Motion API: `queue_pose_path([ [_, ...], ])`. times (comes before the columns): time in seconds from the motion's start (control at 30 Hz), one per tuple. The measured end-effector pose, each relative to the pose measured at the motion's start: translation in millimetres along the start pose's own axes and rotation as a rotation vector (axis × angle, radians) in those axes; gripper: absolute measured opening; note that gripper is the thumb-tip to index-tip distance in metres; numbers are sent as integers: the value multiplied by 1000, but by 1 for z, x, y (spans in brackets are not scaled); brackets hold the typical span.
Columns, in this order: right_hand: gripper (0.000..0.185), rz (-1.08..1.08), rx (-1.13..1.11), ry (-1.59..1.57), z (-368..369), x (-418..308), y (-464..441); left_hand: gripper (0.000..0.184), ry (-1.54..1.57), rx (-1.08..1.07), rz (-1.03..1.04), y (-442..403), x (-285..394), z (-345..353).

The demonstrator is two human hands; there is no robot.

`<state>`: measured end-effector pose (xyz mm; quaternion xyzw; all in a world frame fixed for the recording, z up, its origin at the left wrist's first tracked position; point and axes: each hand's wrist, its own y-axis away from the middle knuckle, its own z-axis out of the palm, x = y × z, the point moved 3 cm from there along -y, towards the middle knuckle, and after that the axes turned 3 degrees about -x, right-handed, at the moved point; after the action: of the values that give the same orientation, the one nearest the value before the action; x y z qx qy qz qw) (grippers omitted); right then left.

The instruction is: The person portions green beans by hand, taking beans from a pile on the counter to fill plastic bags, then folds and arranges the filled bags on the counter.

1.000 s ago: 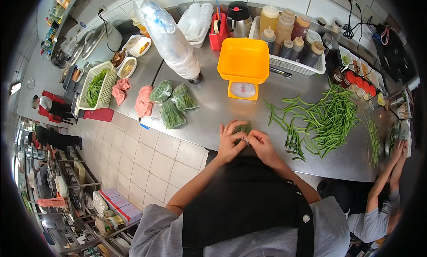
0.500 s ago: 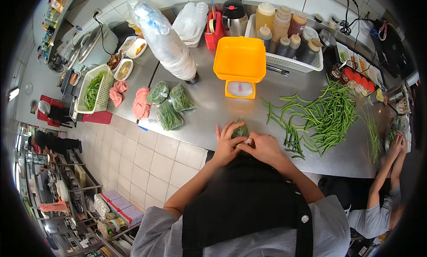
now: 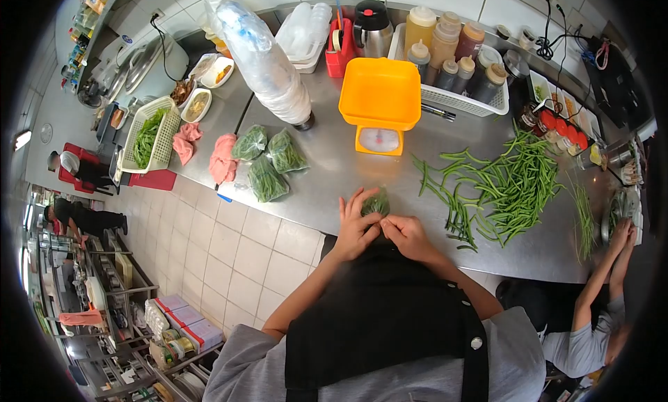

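Observation:
A small clear plastic bag of cut green beans [image 3: 376,203] is at the steel table's front edge, close against the black apron. My left hand [image 3: 358,228] is closed on its near side, the thumb side pinching at the neck and other fingers raised along the bag. My right hand [image 3: 409,237] is closed in a pinch at the same neck, fingertips meeting the left ones; the bag's end is hidden there. Several loose green beans [image 3: 518,186] lie in a heap to the right. To the left sit three filled bags, one of them a nearer bag [image 3: 266,180].
Behind the hands stands an orange kitchen scale [image 3: 379,103]. A white basket of sauce bottles [image 3: 463,99] is at the back. A tall roll of plastic bags [image 3: 268,68] stands left of centre, near pink cloths [image 3: 223,158]. A co-worker's hands [image 3: 621,236] are at the far right.
My right hand has turned, its fingers curling tighter at the bag's neck; the whitish bit of plastic seen there before no longer shows. My left hand has hardly moved. The view has shifted slightly.

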<state>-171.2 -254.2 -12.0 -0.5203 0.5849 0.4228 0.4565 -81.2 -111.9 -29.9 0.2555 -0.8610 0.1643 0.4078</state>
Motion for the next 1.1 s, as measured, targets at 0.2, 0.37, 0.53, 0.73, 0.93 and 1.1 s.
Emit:
queue_pose_path([
  [0.2,26,-133,-21,-8,3,-13,0,15,261,29,50,4,-14,3],
  [0.37,26,-59,-36,-83,5,-13,5,14,352,11,67,6,-19,7],
  [0.53,28,-89,-39,-68,5,-4,5,14,381,9,64,2,-18,8],
  [0.73,28,-149,-2,-24,3,-14,4,12,256,-26,37,1,-15,6],
  [0.93,27,27,-66,-31,-2,-29,-12,14,140,-23,18,0,-11,-2],
  [1.1,25,67,-173,14,2,-35,-33,14,317,235,-22,6,-17,-30],
])
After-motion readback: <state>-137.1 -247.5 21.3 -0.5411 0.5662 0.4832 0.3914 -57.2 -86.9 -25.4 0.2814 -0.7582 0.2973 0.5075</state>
